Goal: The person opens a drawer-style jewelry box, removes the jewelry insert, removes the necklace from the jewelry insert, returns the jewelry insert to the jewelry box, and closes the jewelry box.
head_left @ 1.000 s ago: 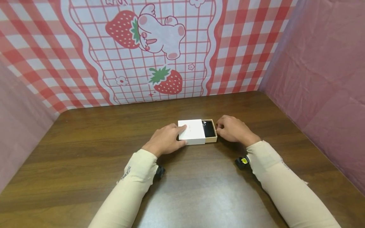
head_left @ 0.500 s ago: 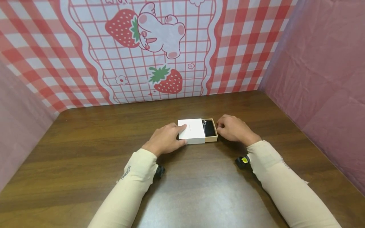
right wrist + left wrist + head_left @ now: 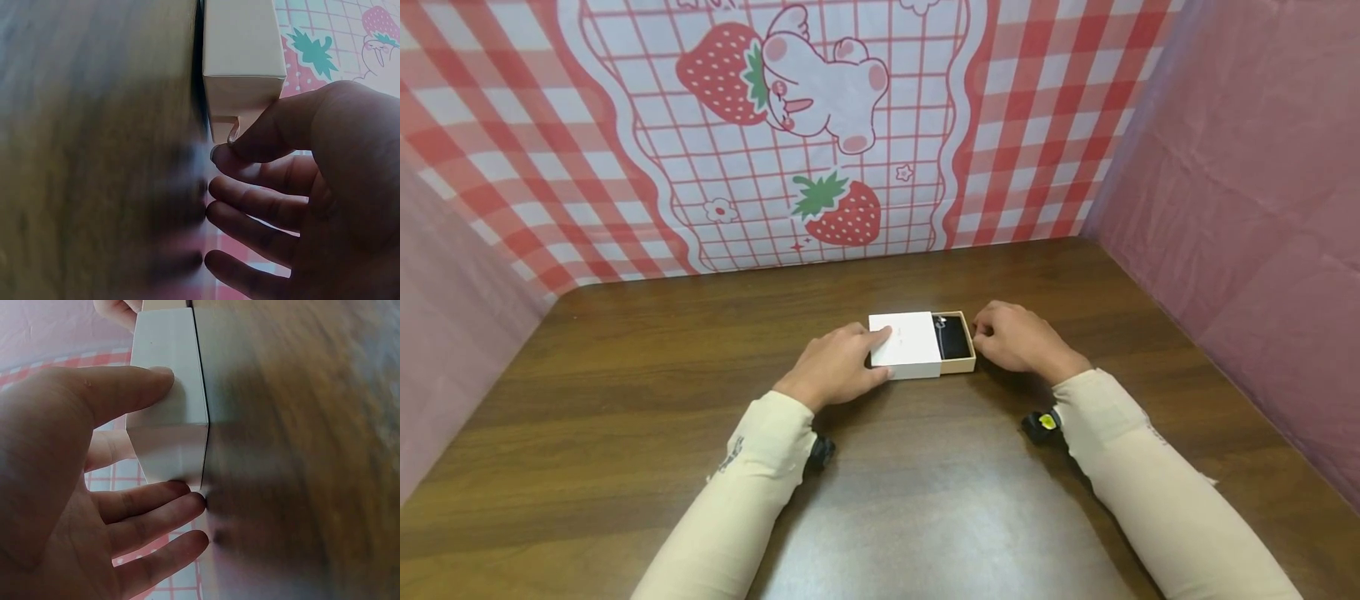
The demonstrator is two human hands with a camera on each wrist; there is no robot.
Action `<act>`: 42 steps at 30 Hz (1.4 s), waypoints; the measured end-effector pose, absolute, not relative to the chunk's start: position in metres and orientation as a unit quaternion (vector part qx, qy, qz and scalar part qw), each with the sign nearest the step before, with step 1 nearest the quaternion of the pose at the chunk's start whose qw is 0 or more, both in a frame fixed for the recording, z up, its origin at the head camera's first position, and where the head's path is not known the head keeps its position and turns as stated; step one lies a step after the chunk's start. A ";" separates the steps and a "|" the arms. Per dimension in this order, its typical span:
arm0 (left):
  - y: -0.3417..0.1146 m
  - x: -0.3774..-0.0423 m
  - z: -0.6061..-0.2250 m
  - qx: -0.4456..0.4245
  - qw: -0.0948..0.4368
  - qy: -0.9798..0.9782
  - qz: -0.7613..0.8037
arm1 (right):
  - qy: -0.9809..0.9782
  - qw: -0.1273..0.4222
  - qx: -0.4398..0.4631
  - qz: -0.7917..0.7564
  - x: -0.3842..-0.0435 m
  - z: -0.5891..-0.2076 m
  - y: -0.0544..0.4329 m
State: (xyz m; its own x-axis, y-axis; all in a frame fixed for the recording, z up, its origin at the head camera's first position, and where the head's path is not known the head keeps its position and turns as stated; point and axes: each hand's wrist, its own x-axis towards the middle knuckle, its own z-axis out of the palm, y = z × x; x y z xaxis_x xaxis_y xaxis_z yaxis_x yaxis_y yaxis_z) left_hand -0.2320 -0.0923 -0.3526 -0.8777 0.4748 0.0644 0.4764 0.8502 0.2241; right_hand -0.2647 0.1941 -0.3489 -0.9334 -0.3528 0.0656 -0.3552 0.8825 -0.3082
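Note:
A white box sleeve (image 3: 906,348) lies on the table with a cream drawer (image 3: 958,367) partly out of its right end. Inside the drawer shows a black insert (image 3: 953,340) with a small silvery item near its far left part. My left hand (image 3: 835,367) holds the sleeve's left end, its thumb on the near side and index finger on top; in the left wrist view the other fingers spread beside the end face. At the drawer's right end, my right hand (image 3: 1017,337) pinches a small pull tab (image 3: 235,130) between thumb and index finger.
The brown wooden table (image 3: 662,400) reaches back to a red-and-white checked cloth (image 3: 1030,125) with strawberry prints. Pink cloth (image 3: 1247,208) hangs along the right side, with more at the left. A small black camera (image 3: 1041,425) sits at the right wrist.
The drawer has slid slightly further right out of the sleeve, and my right hand has shifted right with it. My left hand has stayed on the sleeve.

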 end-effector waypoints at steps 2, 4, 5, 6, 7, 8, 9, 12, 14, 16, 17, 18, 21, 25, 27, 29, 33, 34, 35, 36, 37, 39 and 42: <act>-0.092 -0.232 -0.353 -0.247 0.004 -0.962 -0.119 | -0.970 0.006 0.183 0.159 -0.264 -0.349 0.196; -0.092 -0.231 -0.352 -0.245 0.004 -0.962 -0.121 | -0.970 0.008 0.185 0.158 -0.264 -0.349 0.197; -0.092 -0.231 -0.352 -0.244 0.004 -0.962 -0.121 | -0.970 0.009 0.185 0.158 -0.264 -0.349 0.198; -0.092 -0.231 -0.352 -0.243 0.004 -0.962 -0.121 | -0.970 0.010 0.186 0.157 -0.264 -0.349 0.199; -0.092 -0.231 -0.352 -0.243 0.004 -0.963 -0.121 | -0.970 0.011 0.187 0.155 -0.264 -0.349 0.199; -0.092 -0.231 -0.352 -0.243 0.003 -0.963 -0.121 | -0.970 0.012 0.188 0.153 -0.264 -0.349 0.200; -0.092 -0.231 -0.352 -0.243 0.003 -0.962 -0.120 | -0.970 0.013 0.188 0.151 -0.264 -0.349 0.201; -0.091 -0.231 -0.353 -0.243 0.003 -0.962 -0.120 | -0.971 0.013 0.186 0.149 -0.263 -0.349 0.202; -0.092 -0.231 -0.353 -0.243 0.003 -0.963 -0.120 | -0.971 0.010 0.184 0.151 -0.263 -0.349 0.202; -0.092 -0.231 -0.353 -0.242 0.004 -0.963 -0.119 | -0.971 0.008 0.184 0.152 -0.262 -0.349 0.202; -0.092 -0.231 -0.354 -0.241 0.004 -0.963 -0.118 | -0.971 0.008 0.185 0.152 -0.262 -0.349 0.202; -0.092 -0.231 -0.354 -0.241 0.005 -0.964 -0.117 | -0.971 0.007 0.185 0.152 -0.262 -0.349 0.202; -0.091 -0.231 -0.354 -0.240 0.004 -0.964 -0.115 | -0.971 0.007 0.186 0.152 -0.262 -0.349 0.202; -0.091 -0.231 -0.354 -0.238 0.003 -0.964 -0.115 | -0.970 0.011 0.185 0.156 -0.263 -0.350 0.204; -0.090 -0.232 -0.354 -0.238 0.003 -0.964 -0.115 | -0.969 0.013 0.186 0.160 -0.262 -0.351 0.204; -0.091 -0.231 -0.354 -0.238 0.002 -0.964 -0.116 | -0.969 0.015 0.187 0.162 -0.263 -0.351 0.204; -0.091 -0.231 -0.354 -0.240 0.003 -0.964 -0.117 | -0.966 0.021 0.195 0.167 -0.263 -0.352 0.206; -0.091 -0.231 -0.354 -0.240 0.003 -0.964 -0.116 | -0.966 0.023 0.197 0.168 -0.263 -0.353 0.207; -0.090 -0.231 -0.353 -0.240 0.003 -0.964 -0.117 | -0.965 0.025 0.199 0.170 -0.263 -0.353 0.207; -0.090 -0.231 -0.353 -0.240 0.003 -0.964 -0.117 | -0.964 0.026 0.201 0.172 -0.263 -0.353 0.208; -0.091 -0.231 -0.353 -0.240 0.003 -0.964 -0.117 | -0.963 0.027 0.203 0.173 -0.263 -0.353 0.209; -0.091 -0.231 -0.353 -0.239 0.002 -0.964 -0.117 | -0.963 0.027 0.203 0.176 -0.263 -0.353 0.210; -0.091 -0.231 -0.353 -0.238 0.001 -0.964 -0.118 | -0.963 0.026 0.202 0.179 -0.262 -0.352 0.211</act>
State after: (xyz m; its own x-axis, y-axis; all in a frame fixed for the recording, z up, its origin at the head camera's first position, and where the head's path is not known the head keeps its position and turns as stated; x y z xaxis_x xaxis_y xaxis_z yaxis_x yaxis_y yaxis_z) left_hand -0.2307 -0.0909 -0.3534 -0.8870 0.4580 0.0587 0.4587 0.8592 0.2264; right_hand -0.2618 0.2108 -0.3521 -0.9167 -0.3803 0.1229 -0.3991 0.8543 -0.3331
